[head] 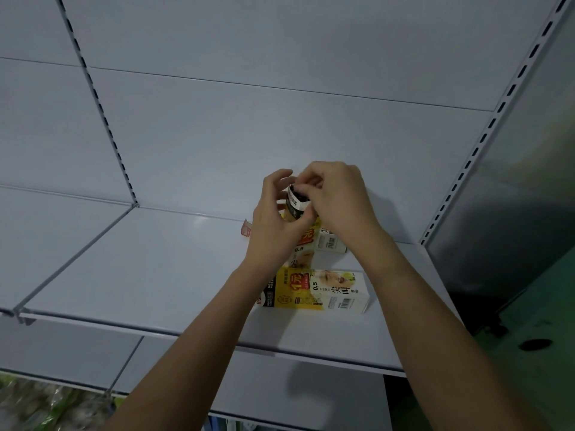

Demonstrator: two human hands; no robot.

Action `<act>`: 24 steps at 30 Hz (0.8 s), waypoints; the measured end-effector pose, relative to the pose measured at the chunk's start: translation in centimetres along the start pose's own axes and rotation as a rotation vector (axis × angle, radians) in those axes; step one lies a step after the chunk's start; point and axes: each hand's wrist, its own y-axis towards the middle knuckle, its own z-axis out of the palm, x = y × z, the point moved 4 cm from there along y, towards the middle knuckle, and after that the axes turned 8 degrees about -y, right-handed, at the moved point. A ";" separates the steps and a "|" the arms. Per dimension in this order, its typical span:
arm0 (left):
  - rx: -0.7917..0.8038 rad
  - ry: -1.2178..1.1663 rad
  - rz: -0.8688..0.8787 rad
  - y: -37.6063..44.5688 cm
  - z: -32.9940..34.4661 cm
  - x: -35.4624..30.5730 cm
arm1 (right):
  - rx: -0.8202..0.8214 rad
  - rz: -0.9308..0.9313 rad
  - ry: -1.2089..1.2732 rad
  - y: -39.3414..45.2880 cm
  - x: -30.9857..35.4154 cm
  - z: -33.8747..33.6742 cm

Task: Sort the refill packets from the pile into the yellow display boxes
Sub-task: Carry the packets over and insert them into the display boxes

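Note:
My left hand (273,225) grips a yellow display box (300,234) that is tilted upright above the grey shelf (155,269), its open top facing me. My right hand (336,197) pinches at the box's open top (297,199), where dark packet ends show inside. A second yellow display box (323,289) lies flat on the shelf nearer to me, its printed side up. A third box (333,241) lies behind, mostly hidden by my right wrist.
A small red and white tag (246,228) lies on the shelf left of my left hand. The grey back panel (217,135) rises behind. A slotted upright (485,135) and a dark side wall close the right. Blurred goods show below at the lower left.

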 end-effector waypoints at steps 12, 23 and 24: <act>-0.003 0.053 0.060 0.4 -0.5 0.4 | 0.134 -0.060 -0.042 -1.3 1.5 -0.2; -0.510 -0.202 -0.241 0.1 -4.9 3.0 | 0.208 0.032 0.027 -5.3 -2.9 5.9; -0.503 -0.217 -0.274 0.0 -4.9 3.3 | 0.174 0.017 0.016 -5.4 -2.8 6.1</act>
